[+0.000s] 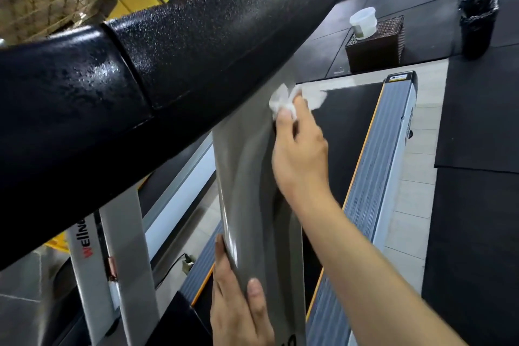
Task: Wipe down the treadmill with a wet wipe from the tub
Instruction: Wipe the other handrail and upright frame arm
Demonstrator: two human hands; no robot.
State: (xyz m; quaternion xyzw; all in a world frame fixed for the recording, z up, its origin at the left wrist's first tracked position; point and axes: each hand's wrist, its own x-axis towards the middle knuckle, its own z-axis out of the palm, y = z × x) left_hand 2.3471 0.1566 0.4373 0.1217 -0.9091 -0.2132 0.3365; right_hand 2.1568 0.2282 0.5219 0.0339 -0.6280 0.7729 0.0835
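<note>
Head view shows a white wet wipe (283,101) crumpled at the fingertips of the right hand (299,149), near the centre of the frame, pressed against the upper part of a grey treadmill upright (247,177) just under a thick black handrail (168,64). The wipe looks thin, limp and very light; it bunches and folds rather than holding shape, so it likely works best with the fingers spread flat behind it or pinched at a gathered fold. Its grip here is fingers and thumb pinching the wipe against the post. The left hand (238,303), at 6 o'clock, grips the lower edge of the same post, thumb on the front face, fingers wrapped behind. The post is rigid, smooth and slightly glossy, probably slick once damp. At 3 o'clock lie the black running belt (354,126) and ribbed grey side rail (376,177). At 1 o'clock, well apart on the floor, a white tub (363,21) sits on a dark woven box (376,48), with a black bin (477,22) farther right. The handrail hides the console, the fingers behind the post are unseen, and the tub's label is unreadable.
</note>
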